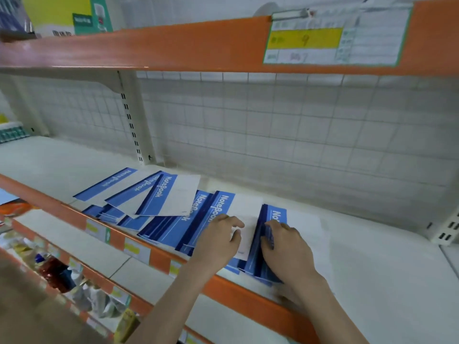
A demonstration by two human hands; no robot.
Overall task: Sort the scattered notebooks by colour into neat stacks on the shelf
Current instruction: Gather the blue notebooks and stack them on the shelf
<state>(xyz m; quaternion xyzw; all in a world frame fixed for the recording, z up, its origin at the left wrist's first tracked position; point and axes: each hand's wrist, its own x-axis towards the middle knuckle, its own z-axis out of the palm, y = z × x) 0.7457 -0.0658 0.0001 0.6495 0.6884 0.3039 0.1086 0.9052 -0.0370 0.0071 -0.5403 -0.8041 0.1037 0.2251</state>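
Blue-and-white paper notebooks [171, 194] lie fanned and overlapping across the white metal shelf [372, 244], from left of centre to the near orange edge (covers read "NoteBook"). At the right end sits a neater stack of blue-and-white notebooks [293, 219]. The right hand [285, 247] rests on this stack, fingers curled over its blue spine edge, grasping it. The left hand [221, 239] lies beside it on a loose white cover, fingers relaxed and spread. A white wire grid panel [273, 125] backs the shelf.
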